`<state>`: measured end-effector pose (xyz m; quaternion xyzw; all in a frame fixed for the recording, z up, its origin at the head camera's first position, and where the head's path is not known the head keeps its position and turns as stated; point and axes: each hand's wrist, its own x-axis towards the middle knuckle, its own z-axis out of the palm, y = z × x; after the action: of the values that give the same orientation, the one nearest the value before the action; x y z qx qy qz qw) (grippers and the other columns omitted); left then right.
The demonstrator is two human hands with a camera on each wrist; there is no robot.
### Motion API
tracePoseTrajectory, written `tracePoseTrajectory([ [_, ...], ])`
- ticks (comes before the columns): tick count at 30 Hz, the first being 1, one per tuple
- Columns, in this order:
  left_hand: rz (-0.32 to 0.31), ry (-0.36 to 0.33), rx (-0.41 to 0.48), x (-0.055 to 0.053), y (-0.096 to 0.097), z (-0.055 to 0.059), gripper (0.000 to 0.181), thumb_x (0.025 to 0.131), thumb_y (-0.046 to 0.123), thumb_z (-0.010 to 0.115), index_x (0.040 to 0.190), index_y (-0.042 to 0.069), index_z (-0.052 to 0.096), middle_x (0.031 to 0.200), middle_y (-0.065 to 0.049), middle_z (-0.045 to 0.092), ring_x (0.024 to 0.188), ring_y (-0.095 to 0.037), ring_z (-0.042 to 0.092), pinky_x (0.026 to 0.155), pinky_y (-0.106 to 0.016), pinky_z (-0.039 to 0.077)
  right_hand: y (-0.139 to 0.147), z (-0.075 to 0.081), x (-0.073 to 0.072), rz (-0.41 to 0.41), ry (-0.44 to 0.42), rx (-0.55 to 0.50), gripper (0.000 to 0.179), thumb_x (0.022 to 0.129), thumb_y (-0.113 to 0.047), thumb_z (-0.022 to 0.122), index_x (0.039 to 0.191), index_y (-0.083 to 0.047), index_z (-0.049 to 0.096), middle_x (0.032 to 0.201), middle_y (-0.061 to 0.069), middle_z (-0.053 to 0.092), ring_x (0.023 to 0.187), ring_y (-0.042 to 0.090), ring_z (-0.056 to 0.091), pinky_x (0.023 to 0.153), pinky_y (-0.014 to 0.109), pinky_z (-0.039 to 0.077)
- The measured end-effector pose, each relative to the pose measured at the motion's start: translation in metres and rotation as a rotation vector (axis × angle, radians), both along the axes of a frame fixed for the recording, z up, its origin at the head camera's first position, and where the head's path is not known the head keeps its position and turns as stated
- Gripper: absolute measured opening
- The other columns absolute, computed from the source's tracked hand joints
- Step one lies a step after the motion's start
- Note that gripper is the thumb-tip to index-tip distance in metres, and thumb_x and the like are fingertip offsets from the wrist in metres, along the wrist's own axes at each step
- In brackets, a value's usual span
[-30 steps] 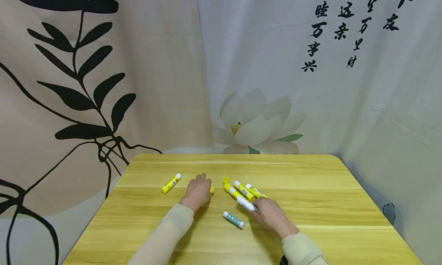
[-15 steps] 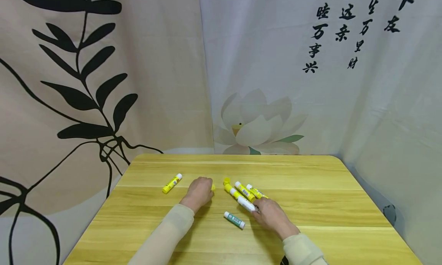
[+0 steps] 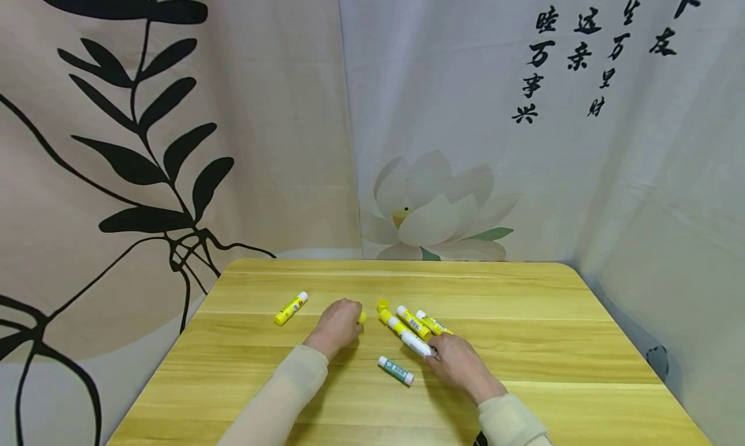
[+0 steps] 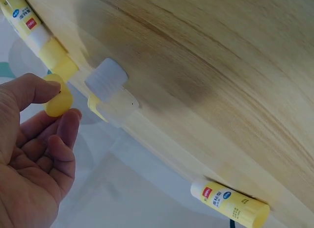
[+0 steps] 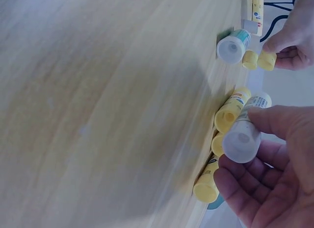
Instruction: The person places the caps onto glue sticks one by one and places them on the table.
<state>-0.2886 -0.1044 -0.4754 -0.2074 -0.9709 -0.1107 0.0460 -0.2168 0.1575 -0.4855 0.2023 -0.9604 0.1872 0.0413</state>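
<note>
In the head view my left hand [image 3: 336, 326] is left of a cluster of glue sticks. Its thumb and fingers pinch a small yellow cap [image 4: 59, 96], seen in the left wrist view. My right hand [image 3: 460, 363] grips a white glue stick [image 5: 245, 127] between thumb and fingers, its round end facing the right wrist camera. Beside that stick lie a yellow glue stick [image 3: 413, 322] and another yellow glue stick [image 3: 433, 323] farther right. Another small yellow cap [image 3: 382, 304] sits at the cluster's far end. My right fingertips are partly hidden in the head view.
A green glue stick [image 3: 396, 371] lies on the wooden table [image 3: 559, 349] between the forearms. One more yellow glue stick [image 3: 291, 308] with a white end lies left of my left hand. Printed curtains [image 3: 279, 110] hang behind the table's far edge.
My left hand's fingers, extended forward one second ago, have curled in around the yellow cap. My right hand stays on the white glue stick. The head view has shifted slightly.
</note>
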Motion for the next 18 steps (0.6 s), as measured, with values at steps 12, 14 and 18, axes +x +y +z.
tracePoseTrajectory([
  [12, -0.056, 0.1, 0.036, 0.0039, 0.0009, -0.0012, 0.02, 0.078, 0.006, 0.08, 0.078, 0.008, 0.061, 0.066, 0.004, 0.049, 0.06, -0.01, 0.044, 0.054, -0.024, 0.042, 0.0022, -0.0018, -0.0023, -0.001, -0.009, -0.005, 0.016, 0.086, -0.016, 0.074, 0.097, -0.005, 0.07, 0.078, 0.0, 0.058, 0.066, 0.012, 0.049, 0.061, 0.032, 0.046],
  [14, -0.058, 0.108, 0.059, 0.005, 0.0015, -0.0007, 0.019, 0.077, 0.006, 0.08, 0.079, 0.008, 0.06, 0.067, 0.004, 0.049, 0.06, -0.01, 0.044, 0.054, -0.024, 0.041, 0.0022, -0.0014, -0.0022, -0.005, -0.015, -0.001, 0.016, 0.086, -0.017, 0.074, 0.098, -0.006, 0.07, 0.078, -0.001, 0.057, 0.067, 0.012, 0.049, 0.061, 0.033, 0.046],
  [18, -0.068, 0.115, 0.115, 0.0084, 0.0034, 0.0006, 0.016, 0.075, 0.005, 0.077, 0.083, 0.006, 0.063, 0.071, 0.003, 0.052, 0.063, -0.011, 0.045, 0.054, -0.024, 0.042, 0.0023, 0.0007, -0.0015, -0.011, -0.023, 0.0, 0.019, 0.086, -0.016, 0.074, 0.1, -0.005, 0.071, 0.079, 0.0, 0.057, 0.068, 0.012, 0.05, 0.062, 0.034, 0.046],
])
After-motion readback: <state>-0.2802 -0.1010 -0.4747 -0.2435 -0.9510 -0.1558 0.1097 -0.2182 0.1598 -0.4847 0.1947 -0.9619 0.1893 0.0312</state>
